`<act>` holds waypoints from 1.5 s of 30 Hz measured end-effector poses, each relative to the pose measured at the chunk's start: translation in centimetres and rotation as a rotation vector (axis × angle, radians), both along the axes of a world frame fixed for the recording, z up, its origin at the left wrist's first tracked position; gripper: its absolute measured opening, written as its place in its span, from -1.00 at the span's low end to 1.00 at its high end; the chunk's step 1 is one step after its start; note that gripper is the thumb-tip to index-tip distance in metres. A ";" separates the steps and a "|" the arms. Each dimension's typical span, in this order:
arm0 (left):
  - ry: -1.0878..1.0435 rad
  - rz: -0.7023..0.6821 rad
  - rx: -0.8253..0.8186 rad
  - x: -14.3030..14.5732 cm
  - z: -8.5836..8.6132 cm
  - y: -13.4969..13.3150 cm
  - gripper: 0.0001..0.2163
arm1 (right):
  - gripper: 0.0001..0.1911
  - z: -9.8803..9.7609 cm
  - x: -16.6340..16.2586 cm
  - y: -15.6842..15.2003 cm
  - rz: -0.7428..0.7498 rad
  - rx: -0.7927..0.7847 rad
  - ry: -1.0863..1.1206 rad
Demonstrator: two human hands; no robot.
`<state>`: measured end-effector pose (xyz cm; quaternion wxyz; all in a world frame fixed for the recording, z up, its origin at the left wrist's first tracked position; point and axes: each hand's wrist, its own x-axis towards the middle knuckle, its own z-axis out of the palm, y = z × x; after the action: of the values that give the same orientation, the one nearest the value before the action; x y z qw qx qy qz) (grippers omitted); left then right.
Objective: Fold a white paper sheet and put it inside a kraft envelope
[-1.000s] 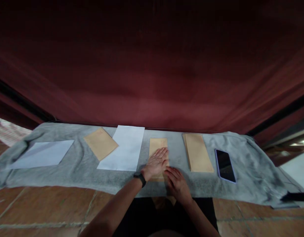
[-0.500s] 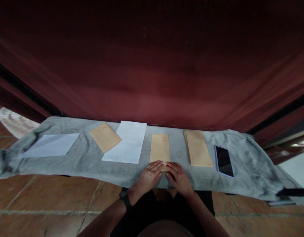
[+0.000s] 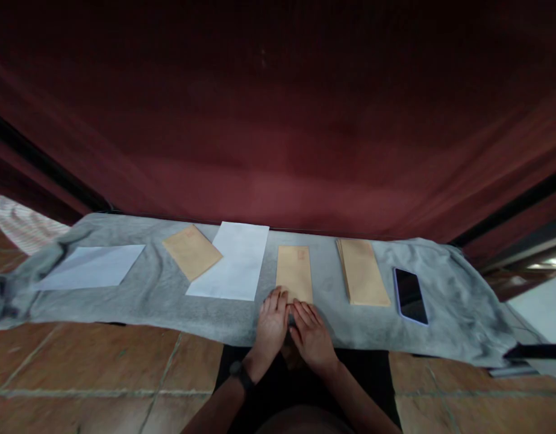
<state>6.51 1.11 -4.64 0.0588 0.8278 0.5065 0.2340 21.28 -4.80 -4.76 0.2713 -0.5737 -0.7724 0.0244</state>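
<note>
A tan envelope (image 3: 294, 272) lies upright in the middle of a grey cloth (image 3: 160, 301) spread on the floor. My left hand (image 3: 271, 324) and my right hand (image 3: 310, 335) rest side by side at its near end, fingers stretched flat and fingertips touching the envelope's near edge. A dark band is on my left wrist. Neither hand grips anything.
A stack of tan envelopes (image 3: 362, 271) lies right of the hands, then a phone (image 3: 409, 295) with a dark screen. To the left are a white sheet (image 3: 233, 268), another tan envelope (image 3: 192, 251) and a further white sheet (image 3: 90, 266). A red curtain (image 3: 278, 132) hangs behind; terracotta tiles (image 3: 92, 380) lie in front.
My left hand slid back off the envelope's top to its near end. Both hands drew closer to me and now lie together at the near edge.
</note>
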 end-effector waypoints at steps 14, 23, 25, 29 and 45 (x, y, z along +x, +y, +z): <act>-0.608 0.210 -0.460 0.4 0.3 2.6 -0.26 | -0.29 -1.9 -2.2 0.7 -0.236 0.066 0.038; -1.009 0.117 -0.624 2.6 4.4 2.9 -0.46 | -0.56 1.5 0.5 3.7 -0.305 -0.020 0.414; -1.065 0.133 -0.718 2.9 5.2 2.8 -0.48 | -0.49 2.5 1.5 3.8 -0.318 -0.135 0.624; -1.001 0.047 -0.979 3.6 5.1 1.9 -0.46 | -0.25 3.3 2.1 3.2 -0.301 -0.295 1.053; -0.506 0.121 -0.817 2.5 2.4 2.1 -0.57 | -0.55 2.1 3.6 0.6 -0.194 -0.336 0.648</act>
<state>9.03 3.25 -2.26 0.4867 0.6233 0.5738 0.2129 24.84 -4.25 -2.62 0.4049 -0.6434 -0.5737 0.3051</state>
